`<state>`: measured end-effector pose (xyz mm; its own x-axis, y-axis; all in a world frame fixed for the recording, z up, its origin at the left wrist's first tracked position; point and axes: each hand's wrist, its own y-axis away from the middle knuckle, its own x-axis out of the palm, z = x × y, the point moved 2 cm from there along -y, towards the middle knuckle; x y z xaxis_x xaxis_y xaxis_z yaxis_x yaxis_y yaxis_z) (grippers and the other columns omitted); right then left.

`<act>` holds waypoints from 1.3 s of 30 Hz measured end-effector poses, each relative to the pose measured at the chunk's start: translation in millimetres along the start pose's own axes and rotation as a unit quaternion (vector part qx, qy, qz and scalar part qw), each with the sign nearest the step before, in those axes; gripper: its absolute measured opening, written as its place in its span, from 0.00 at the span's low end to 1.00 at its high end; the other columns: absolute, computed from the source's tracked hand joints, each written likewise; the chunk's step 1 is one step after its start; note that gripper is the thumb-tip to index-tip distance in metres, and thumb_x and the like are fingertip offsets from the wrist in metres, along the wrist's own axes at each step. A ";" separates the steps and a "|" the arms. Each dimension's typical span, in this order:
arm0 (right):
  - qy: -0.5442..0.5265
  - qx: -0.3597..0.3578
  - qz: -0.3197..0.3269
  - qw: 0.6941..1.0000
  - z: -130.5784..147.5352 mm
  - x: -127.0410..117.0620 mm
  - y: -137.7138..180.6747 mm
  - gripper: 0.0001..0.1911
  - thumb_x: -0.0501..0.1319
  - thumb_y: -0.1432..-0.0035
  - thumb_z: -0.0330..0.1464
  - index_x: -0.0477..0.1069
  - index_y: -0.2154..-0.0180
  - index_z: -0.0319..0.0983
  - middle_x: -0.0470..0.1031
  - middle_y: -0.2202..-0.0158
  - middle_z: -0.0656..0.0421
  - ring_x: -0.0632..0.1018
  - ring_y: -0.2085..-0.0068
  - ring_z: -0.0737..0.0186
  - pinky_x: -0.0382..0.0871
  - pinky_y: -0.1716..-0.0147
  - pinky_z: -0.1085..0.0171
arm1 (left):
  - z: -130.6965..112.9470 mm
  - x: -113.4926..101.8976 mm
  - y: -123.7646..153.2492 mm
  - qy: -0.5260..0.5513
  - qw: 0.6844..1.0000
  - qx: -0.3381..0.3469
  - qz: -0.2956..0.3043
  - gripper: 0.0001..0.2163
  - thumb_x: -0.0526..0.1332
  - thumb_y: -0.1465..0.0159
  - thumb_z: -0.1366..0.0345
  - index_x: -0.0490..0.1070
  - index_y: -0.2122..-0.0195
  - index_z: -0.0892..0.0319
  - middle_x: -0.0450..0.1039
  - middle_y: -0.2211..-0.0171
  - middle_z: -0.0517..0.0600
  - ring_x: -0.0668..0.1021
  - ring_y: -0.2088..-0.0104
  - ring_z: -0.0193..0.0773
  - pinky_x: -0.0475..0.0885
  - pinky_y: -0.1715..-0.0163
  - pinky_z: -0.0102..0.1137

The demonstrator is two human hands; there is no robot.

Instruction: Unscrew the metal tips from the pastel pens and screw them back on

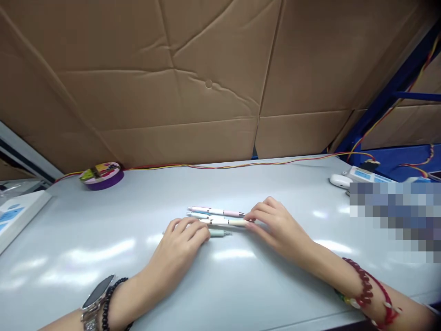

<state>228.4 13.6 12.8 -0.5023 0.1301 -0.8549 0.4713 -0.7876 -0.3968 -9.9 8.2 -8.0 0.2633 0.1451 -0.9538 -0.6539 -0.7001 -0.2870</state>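
Right hand [279, 225]: my thumb and fingertips are narrowed on the right end of a slim cream-and-white pen [223, 222]. Left hand [181, 243]: my fingers curl down over a slim pale-green pen [220, 233]; undersides hidden, cannot tell whether they grip it. A slim pink-and-white pen [215, 211] lies farthest from me, a slim blue-and-white pen [197, 214] just beside it, all mid-way across the glossy pale-grey tabletop [234, 285].

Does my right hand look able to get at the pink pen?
Probably yes: the pink pen lies mostly uncovered, one end by the right hand, though its fingers touch the cream pen.
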 end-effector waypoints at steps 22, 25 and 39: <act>-0.143 -0.099 0.036 0.984 23.3 16.7 8.4 0.22 0.46 0.34 0.43 0.68 0.72 0.38 0.70 0.77 0.59 0.68 0.75 0.66 0.61 0.74 0.67 | -26.0 -23.7 5.7 0.285 0.932 -0.072 0.212 0.07 0.53 0.35 0.59 0.65 0.58 0.51 0.67 0.69 0.44 0.70 0.67 0.36 0.67 0.68 0.26; -0.150 -0.093 0.072 0.982 25.0 16.5 8.1 0.25 0.43 0.34 0.44 0.66 0.74 0.38 0.70 0.77 0.59 0.67 0.76 0.67 0.61 0.75 0.68 | -25.4 -25.9 6.7 0.282 0.933 -0.057 0.217 0.09 0.49 0.32 0.60 0.67 0.61 0.52 0.68 0.68 0.44 0.71 0.66 0.35 0.68 0.65 0.26; -0.186 -0.054 0.041 0.980 26.6 12.9 11.4 0.17 0.50 0.35 0.38 0.71 0.71 0.38 0.72 0.76 0.58 0.70 0.73 0.67 0.63 0.73 0.69 | -22.7 -20.0 7.5 0.239 0.958 -0.008 0.157 0.18 0.49 0.31 0.62 0.55 0.40 0.43 0.73 0.61 0.45 0.73 0.65 0.37 0.69 0.64 0.27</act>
<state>208.0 -9.7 6.2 -0.6800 -0.1761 -0.7117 0.5852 -0.7152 -0.3821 -4.0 -15.8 11.0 0.3535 -0.4089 -0.8413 -0.7436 -0.6685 0.0125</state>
